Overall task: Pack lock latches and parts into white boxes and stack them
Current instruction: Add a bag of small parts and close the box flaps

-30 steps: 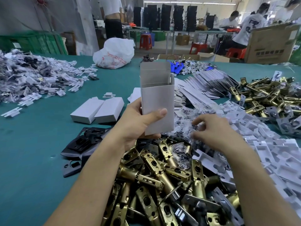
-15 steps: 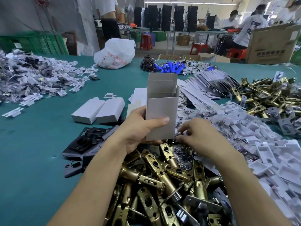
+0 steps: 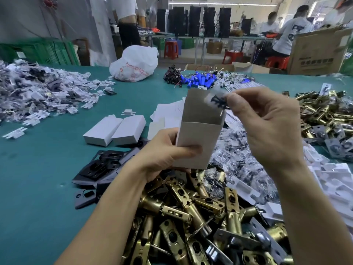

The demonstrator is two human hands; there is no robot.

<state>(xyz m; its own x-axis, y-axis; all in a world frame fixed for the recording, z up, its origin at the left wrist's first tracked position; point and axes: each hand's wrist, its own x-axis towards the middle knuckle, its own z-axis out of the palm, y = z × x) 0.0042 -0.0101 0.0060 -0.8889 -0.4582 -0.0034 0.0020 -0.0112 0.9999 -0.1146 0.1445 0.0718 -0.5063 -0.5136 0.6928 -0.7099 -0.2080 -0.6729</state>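
My left hand (image 3: 162,152) grips an upright white box (image 3: 198,134) with its top flap open, above a heap of brass lock latches (image 3: 191,213). My right hand (image 3: 267,127) pinches a small clear bag of dark screws (image 3: 216,99) right over the box's open mouth. Two closed white boxes (image 3: 116,131) lie side by side on the green table (image 3: 38,178) to the left. Black strike plates (image 3: 99,167) sit just left of my left wrist.
Clear screw bags (image 3: 236,155) and white plastic inserts (image 3: 328,180) pile up at right, with more brass latches (image 3: 328,113) behind them. A heap of bagged parts (image 3: 32,92) fills the far left. A white plastic sack (image 3: 135,64) and blue batteries (image 3: 198,81) lie further back. People work at distant tables.
My right hand has risen from the pile of screw bags with one bag pinched, up to the box's open top. The left hand still holds the box upright.
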